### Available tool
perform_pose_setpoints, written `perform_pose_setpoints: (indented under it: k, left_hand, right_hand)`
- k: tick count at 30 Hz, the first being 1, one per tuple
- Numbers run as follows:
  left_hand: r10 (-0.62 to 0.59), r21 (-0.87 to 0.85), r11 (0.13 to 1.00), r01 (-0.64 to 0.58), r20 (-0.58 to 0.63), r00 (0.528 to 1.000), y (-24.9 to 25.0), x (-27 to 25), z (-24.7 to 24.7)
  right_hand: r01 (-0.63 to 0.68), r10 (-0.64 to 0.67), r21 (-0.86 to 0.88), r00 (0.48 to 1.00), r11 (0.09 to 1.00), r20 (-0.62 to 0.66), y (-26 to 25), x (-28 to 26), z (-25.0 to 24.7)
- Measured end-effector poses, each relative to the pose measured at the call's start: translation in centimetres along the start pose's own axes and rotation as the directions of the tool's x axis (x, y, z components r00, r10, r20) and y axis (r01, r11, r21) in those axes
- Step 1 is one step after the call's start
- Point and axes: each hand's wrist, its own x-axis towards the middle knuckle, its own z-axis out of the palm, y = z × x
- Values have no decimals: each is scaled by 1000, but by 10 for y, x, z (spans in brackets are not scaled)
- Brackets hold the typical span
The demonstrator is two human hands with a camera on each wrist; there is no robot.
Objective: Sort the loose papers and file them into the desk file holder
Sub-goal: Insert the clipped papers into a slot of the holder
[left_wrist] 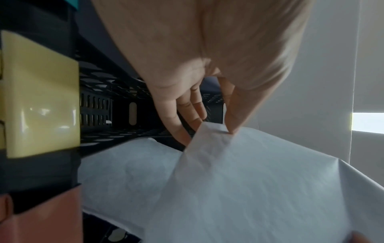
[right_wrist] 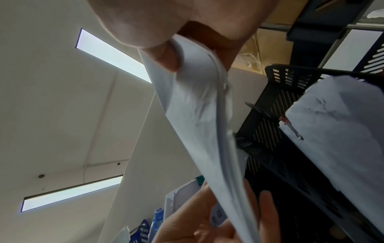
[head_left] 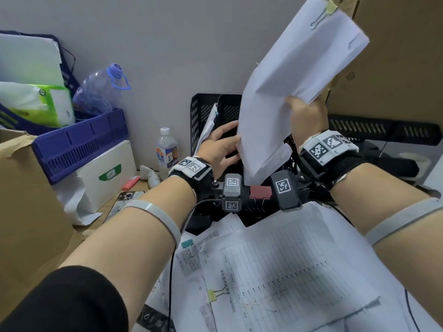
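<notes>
A thick bundle of white papers (head_left: 287, 92) with a yellow binder clip (head_left: 332, 7) at its top corner hangs tilted above the black mesh file holder (head_left: 206, 109). My right hand (head_left: 306, 111) grips the bundle's right edge, thumb in front (right_wrist: 166, 55). My left hand (head_left: 220, 149) pinches the bundle's lower left edge (left_wrist: 209, 131) between thumb and fingers, just over a slot of the holder (left_wrist: 99, 106). One clipped sheaf (head_left: 207, 125) stands in the leftmost slot. Another, with a red clip (right_wrist: 343, 131), leans in the holder (right_wrist: 290, 78). Loose clipped papers (head_left: 287, 271) cover the desk in front.
A pink binder clip (head_left: 260, 192) sits on the holder's front edge. To the left are a small water bottle (head_left: 166, 149), a blue basket (head_left: 79, 144), a white box (head_left: 105, 173), a phone (head_left: 124, 200) and a cardboard box (head_left: 24, 200). Cardboard (head_left: 395, 56) rises at the right.
</notes>
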Motion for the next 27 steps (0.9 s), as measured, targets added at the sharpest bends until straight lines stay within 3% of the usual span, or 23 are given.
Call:
perform_pose_setpoints:
  k: [3, 9, 18, 21, 24, 27]
  left_hand:
    - [-14, 22, 1000, 15, -19, 1000, -4, 0, -7]
    - [-43, 12, 999, 44, -62, 997, -12, -1, -20]
    - [-61, 204, 976, 80, -99, 993, -14, -7, -21]
    - [-53, 247, 966, 74, -90, 994, -18, -7, -22]
    - [-45, 326, 944, 52, -28, 999, -18, -6, -23]
    - [-53, 318, 947, 42, 27, 998, -15, -8, -24]
  right_hand:
    - [61, -60, -24, 996, 998, 68, 3, -4, 2]
    - [33, -29, -22, 987, 999, 157, 10, -10, 14]
    - [89, -64, -111, 976, 990, 210, 19, -20, 54]
    - [113, -23, -251, 941, 961, 338, 32, -25, 66]
    - [55, 125, -349, 871, 936, 474, 44, -31, 78]
    - [39, 224, -439, 818, 898, 530, 48, -37, 84]
